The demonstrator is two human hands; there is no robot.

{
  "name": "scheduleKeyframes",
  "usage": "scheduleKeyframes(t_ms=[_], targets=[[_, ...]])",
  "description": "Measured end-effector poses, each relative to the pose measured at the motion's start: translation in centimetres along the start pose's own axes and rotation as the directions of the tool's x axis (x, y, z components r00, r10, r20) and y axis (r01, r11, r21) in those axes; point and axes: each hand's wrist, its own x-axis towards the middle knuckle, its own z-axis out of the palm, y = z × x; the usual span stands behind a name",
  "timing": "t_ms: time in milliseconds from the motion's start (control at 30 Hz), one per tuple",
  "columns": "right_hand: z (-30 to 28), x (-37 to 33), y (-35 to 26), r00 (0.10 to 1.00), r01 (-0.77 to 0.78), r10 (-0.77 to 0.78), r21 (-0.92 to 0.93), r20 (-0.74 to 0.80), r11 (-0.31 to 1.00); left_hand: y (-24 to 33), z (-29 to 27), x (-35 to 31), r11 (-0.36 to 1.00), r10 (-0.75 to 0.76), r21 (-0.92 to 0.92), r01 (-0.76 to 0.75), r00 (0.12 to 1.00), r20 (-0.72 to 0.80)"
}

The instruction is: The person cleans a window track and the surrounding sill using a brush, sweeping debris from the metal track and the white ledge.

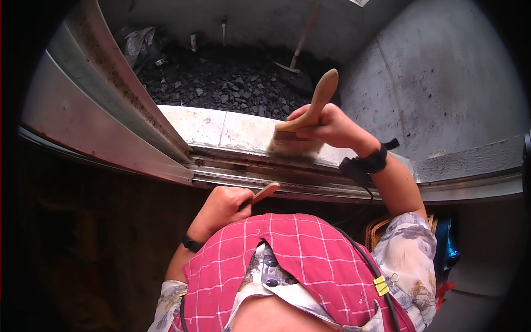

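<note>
at 10 o'clock is a long metal frame (91, 94), smooth and bent-looking, with brown spots along one side. between 10 and 11 o'clock lies a crumpled, see-through plastic bag (139, 45); i cannot tell what is in it. next to it, at 11 o'clock, is a big heap of dark broken stones (221, 94), with flat sides and sharp corners.

the left hand (222, 206) is between 7 and 8 o'clock, near the middle. it is curled into a fist around a flat wooden handle (265, 192). one round end pokes out toward 2 o'clock, and the rest is hidden. just past that fist runs a grooved metal track (235, 164), with a white tile sill (194, 124) on its far side. at 6 o'clock is a soft red apron (238, 265) with thin white lines.

near 12 o'clock, a tool with a long stick handle (299, 47) leans by the stones. at 2 o'clock, the right hand (336, 131) is closed around the neck of a wide wooden brush (322, 95). its smooth, curvy handle points up to 1 o'clock. its pale bristles (296, 145) are over the sill beside the track; they are blurry, so i cannot tell if they touch. a black strap (375, 161) goes around that wrist.

farther out at 2 o'clock is a rough gray wall (437, 83). at 4 o'clock is something shiny and blue (452, 253).
</note>
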Motion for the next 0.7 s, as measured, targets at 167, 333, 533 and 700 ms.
scheduleKeyframes(t_ms=[167,333,533,700], targets=[[-2.8,3.8,1.1,0.926,-0.079,-0.158,-0.586,-0.342,0.806,0.0,0.1,0.6,1.0,0.008,0.012,-0.008,1.0,-0.001],[-0.6,4.5,0.6,0.959,0.108,-0.159,-0.217,-0.235,0.97,-0.1,0.3,0.5,1.0,-0.004,0.017,0.004,1.0,0.006],[2.6,7.5,-0.2,0.999,0.037,-0.032,-0.221,0.025,0.974,0.3,0.2,0.4,1.0,0.003,0.019,-0.003,1.0,0.01],[1.3,10.1,-2.3,0.924,-0.043,-0.17,-0.538,-0.341,0.842,0.3,0.4,0.5,1.0,0.011,0.013,-0.01,1.0,-0.022]])
